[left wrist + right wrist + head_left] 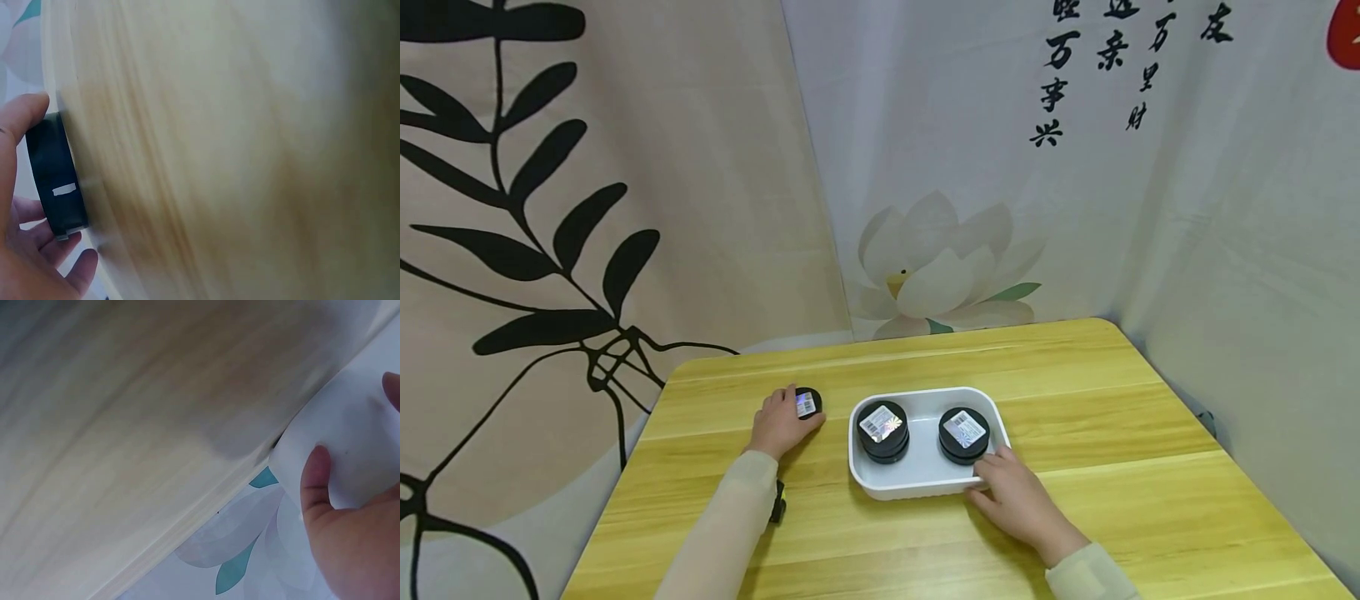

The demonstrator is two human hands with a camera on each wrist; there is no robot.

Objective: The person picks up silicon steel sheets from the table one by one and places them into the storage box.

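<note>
Near the back left of the table, my left hand (778, 423) grips a small round black jar (807, 403) with a silver-white barcode label on top. In the left wrist view, thumb and fingers bracket that jar's dark side (55, 172), low against the table. A white rectangular tray (917, 490) lies to the right of it. Inside are two black round items with labels, one at the left (882, 433) and one at the right (962, 437); whether each is a single jar or a stack, I cannot tell. My right hand (1018, 504) holds the tray's near right corner, thumb against the outer wall.
The yellow wood-grain table (1112, 467) has rounded back corners. Printed cloth hangs behind it, with a lotus (951, 267) and dark leaves (587, 225). A black strap-like item (778, 503) shows by the left wrist.
</note>
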